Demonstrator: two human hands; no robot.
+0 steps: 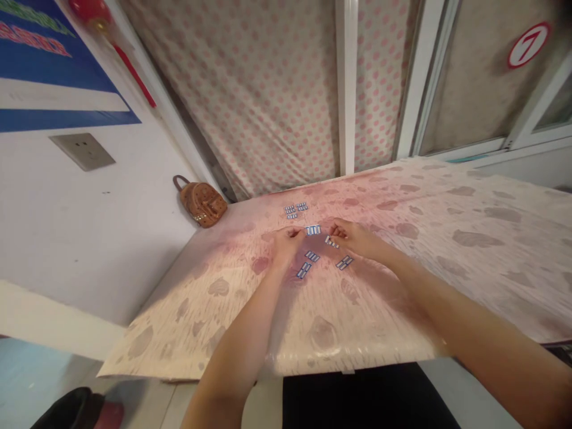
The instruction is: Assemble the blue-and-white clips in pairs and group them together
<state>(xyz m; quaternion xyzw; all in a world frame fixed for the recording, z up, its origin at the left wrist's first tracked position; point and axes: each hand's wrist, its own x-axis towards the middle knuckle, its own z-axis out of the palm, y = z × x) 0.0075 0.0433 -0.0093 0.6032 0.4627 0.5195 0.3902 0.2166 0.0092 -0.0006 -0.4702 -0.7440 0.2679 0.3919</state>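
Observation:
My left hand [288,239] is closed in a pinch at the left edge of a small blue piece with white bars [313,230], which is raised toward the far side. Across from it, my right hand [351,236] has its fingers curled together; whatever is between them is too small to make out. A similar striped piece [331,242] lies just below the right fingertips. Nearer to me on the tablecloth are more blue-and-white pieces: one [312,256] in the middle, one [304,270] at the left and one [344,263] at the right.
Beyond my left hand lies a group of several striped pieces [292,210]. The patterned tablecloth [250,333] covers the table. A small brown backpack-shaped bag [203,204] leans at the wall by the table's left edge. A dotted curtain [268,89] hangs behind.

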